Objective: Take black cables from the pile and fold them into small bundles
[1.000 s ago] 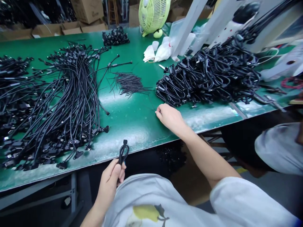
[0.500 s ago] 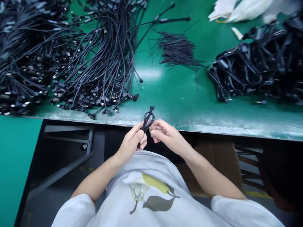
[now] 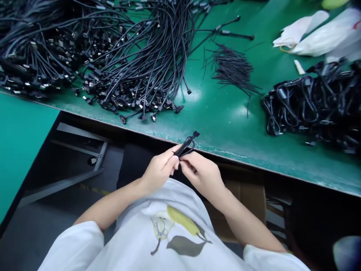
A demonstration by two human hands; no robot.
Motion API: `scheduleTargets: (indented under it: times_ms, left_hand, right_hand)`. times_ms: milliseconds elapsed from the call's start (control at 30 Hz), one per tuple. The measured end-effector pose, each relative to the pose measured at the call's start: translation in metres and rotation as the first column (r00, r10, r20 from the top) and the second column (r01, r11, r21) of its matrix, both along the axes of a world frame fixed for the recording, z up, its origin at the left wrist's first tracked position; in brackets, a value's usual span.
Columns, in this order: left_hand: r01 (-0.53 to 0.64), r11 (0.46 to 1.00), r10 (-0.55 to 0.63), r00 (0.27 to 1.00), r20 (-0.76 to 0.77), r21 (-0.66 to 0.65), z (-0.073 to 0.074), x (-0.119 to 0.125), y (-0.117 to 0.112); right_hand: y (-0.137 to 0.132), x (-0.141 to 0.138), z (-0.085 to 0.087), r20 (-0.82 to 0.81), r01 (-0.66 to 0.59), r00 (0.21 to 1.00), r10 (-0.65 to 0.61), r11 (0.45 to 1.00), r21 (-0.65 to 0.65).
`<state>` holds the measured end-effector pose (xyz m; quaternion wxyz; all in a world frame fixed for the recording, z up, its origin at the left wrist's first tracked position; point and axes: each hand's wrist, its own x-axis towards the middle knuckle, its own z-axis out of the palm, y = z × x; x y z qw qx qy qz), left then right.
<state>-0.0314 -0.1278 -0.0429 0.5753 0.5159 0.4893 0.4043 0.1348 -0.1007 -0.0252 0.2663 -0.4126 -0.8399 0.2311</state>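
My left hand (image 3: 160, 165) is closed around a black cable (image 3: 185, 146) folded into a small looped bundle. The cable's connector end points up and right, over the table's front edge. Close against the lower right of the bundle is my right hand (image 3: 205, 176), thumb and fingers pinched together. What sits between those fingertips is hidden. Beyond the hands, a pile of thin black strips (image 3: 232, 69), resembling wire ties, lies on the green table (image 3: 217, 113).
Loose black cables (image 3: 149, 67) with connectors are heaped on the left. Several looped cable bundles (image 3: 307, 101) are stacked at the right, below white plastic bags (image 3: 329, 37). A small white piece (image 3: 299, 67) lies beside them. A metal frame (image 3: 100, 156) stands under the table.
The view has turned and shifted, so the table edge now slants. The looped cable has tilted to the right, and my right hand has come in against it.
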Motion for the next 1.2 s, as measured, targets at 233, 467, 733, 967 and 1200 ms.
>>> scheduleTargets:
  times_ms: [233, 467, 733, 967, 1200]
  left_hand:
    - [-0.019, 0.971, 0.078, 0.968, -0.239, 0.238, -0.013, -0.005, -0.003]
    - [0.041, 0.937, 0.026, 0.982, 0.188, -0.346, -0.002, -0.017, 0.002]
    - [0.139, 0.846, 0.093, 0.912, 0.400, -0.515, 0.006, -0.013, 0.006]
    - [-0.009, 0.895, 0.093, 0.981, 0.168, -0.446, 0.002, -0.012, 0.000]
    - [-0.270, 0.896, 0.338, 0.930, -0.144, 0.353, 0.006, -0.005, 0.005]
  right_hand:
    - [0.009, -0.006, 0.016, 0.508, -0.469, 0.851, 0.134, 0.631, 0.618]
    - [0.026, -0.014, 0.034, 0.622, -0.691, 0.700, 0.351, 0.555, 0.463]
    - [0.016, -0.025, 0.029, 0.688, -0.735, 0.639, 0.343, 0.537, 0.415]
    - [0.033, -0.027, 0.026, 0.699, -0.699, 0.673, 0.240, 0.516, 0.496]
    - [0.040, -0.048, 0.019, 0.029, -0.143, 0.990, 0.141, 0.942, 0.302]
